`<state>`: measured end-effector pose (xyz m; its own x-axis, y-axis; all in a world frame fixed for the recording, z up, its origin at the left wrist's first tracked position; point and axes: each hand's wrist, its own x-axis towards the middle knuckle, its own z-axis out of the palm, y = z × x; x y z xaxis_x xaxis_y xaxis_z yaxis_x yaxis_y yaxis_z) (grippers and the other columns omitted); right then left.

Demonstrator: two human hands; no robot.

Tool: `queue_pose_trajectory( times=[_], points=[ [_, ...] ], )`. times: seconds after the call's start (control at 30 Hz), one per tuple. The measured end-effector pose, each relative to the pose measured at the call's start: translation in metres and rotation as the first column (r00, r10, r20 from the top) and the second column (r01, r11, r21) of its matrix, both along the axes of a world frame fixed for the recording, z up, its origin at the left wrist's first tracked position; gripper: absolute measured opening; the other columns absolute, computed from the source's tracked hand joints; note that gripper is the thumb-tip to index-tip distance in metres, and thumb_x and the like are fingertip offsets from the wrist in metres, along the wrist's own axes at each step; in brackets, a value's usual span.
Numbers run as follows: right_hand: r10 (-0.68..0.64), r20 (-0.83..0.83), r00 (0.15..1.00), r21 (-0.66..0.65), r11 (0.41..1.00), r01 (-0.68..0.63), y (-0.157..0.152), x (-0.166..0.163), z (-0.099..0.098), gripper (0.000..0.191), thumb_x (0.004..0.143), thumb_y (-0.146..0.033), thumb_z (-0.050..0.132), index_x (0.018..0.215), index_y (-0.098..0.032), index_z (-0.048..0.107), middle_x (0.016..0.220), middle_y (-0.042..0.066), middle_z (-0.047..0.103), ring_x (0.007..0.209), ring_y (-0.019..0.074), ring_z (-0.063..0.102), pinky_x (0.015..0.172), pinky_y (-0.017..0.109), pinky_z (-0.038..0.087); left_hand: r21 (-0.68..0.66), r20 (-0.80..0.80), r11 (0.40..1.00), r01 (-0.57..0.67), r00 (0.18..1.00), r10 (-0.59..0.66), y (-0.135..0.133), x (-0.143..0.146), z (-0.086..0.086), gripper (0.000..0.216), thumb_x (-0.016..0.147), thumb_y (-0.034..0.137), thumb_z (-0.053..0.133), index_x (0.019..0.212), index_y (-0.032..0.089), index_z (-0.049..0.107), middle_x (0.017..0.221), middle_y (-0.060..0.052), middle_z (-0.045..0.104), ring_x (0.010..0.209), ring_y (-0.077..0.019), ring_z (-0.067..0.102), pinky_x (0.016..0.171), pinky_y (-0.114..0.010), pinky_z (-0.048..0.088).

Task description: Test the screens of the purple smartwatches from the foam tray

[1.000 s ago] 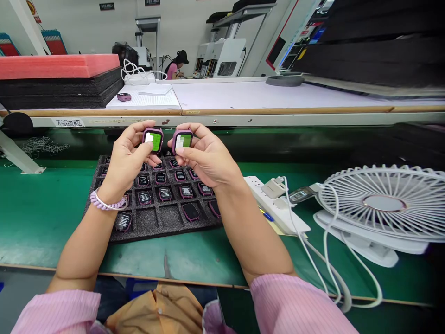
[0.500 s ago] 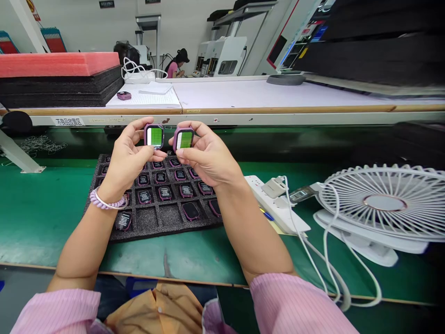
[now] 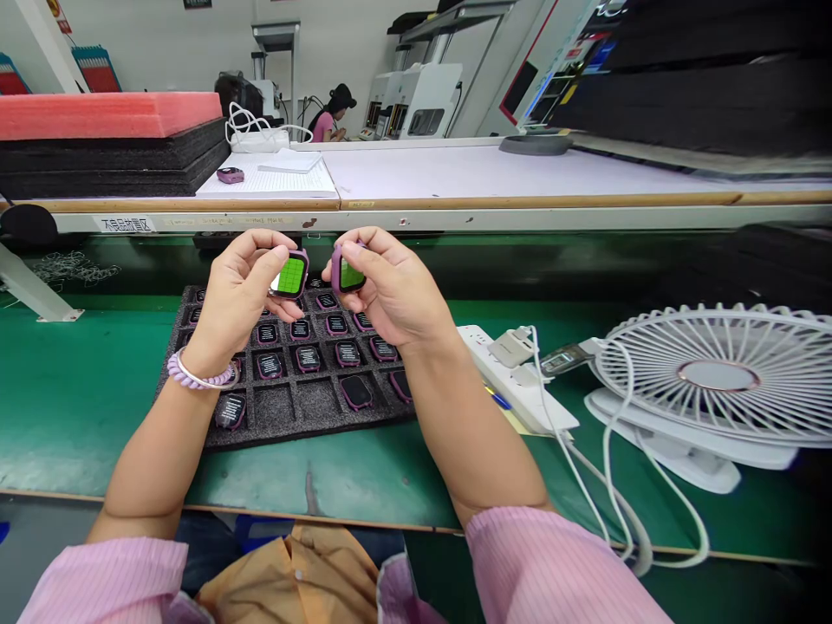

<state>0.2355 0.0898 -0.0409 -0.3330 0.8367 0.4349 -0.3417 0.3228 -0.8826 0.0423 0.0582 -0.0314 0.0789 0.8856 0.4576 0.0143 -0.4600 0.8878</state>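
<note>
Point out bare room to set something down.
The green bench is bare between the white post and foam tray, and from tray to near edge. The white shelf is bare between lined paper and grey disc. Crowded: right of the tray, with power strip, fan and cables. Left hand and right hand hold watches above the tray.

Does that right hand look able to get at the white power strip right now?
Probably, yes: the power strip lies beside the right forearm, with nothing visibly blocking the way. But the right hand is holding a watch, so it isn't free.
</note>
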Motion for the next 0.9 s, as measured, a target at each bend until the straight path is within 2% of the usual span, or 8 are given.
queue_pose_trajectory(
  times=[0.17,0.37,0.6,0.8,0.9],
  points=[
    [-0.006,-0.002,1.0,0.008,1.0,0.006,0.0004,0.0005,-0.0003,0.06,0.077,-0.063,0.094,0.099,-0.021,0.057,0.083,0.0,0.065,0.064,0.011,0.057,0.043,0.015,0.038,0.01,-0.004,1.0,0.009,1.0,-0.009,0.0003,-0.0009,-0.0007,0.038,0.093,0.052,0.075,0.112,0.023,0.062,0.1,-0.001,0.072,0.053,-0.0096,0.069,0.048,-0.018,0.06],
    [0.018,-0.005,1.0,-0.01,1.0,-0.019,0.0014,0.0011,-0.0005,0.063,0.076,-0.061,0.096,0.105,-0.021,0.058,0.085,0.001,0.068,0.06,0.0088,0.052,0.046,0.017,0.04,-0.007,0.001,1.0,0.005,1.0,-0.005,-0.0007,0.0007,0.0004,0.036,0.093,0.028,0.068,0.127,0.023,0.058,0.111,-0.004,0.072,0.065,-0.012,0.075,0.06,-0.022,0.066],
    [0.017,-0.028,0.999,0.0,1.0,-0.017,0.0067,0.0028,-0.0044,0.059,0.08,-0.058,0.094,0.111,-0.023,0.059,0.088,0.001,0.066,0.078,0.0139,0.063,0.05,0.016,0.044,0.052,-0.029,0.998,0.029,0.999,-0.028,0.0017,0.0007,-0.0025,0.051,0.081,0.014,0.066,0.13,0.025,0.058,0.128,-0.007,0.068,0.076,-0.0122,0.077,0.076,-0.026,0.07],
    [0.012,-0.063,0.998,0.0,1.0,-0.013,0.0084,0.0016,-0.0058,0.054,0.086,-0.063,0.088,0.109,-0.023,0.06,0.091,0.001,0.066,0.079,0.0142,0.066,0.049,0.017,0.046,0.046,0.002,0.998,0.034,0.999,-0.035,0.0031,0.0017,-0.0034,0.061,0.073,0.01,0.066,0.131,0.025,0.058,0.127,-0.005,0.071,0.078,-0.0136,0.078,0.079,-0.025,0.07],
    [0.019,-0.072,0.997,-0.008,1.0,-0.019,0.0081,0.0014,-0.0054,0.056,0.086,-0.066,0.087,0.109,-0.023,0.06,0.092,0.002,0.067,0.08,0.0146,0.067,0.049,0.017,0.046,0.019,0.015,0.999,0.032,0.999,-0.032,0.0016,0.0022,-0.0013,0.058,0.076,0.013,0.065,0.133,0.024,0.058,0.122,-0.005,0.073,0.077,-0.0134,0.078,0.075,-0.024,0.07]
  ],
)
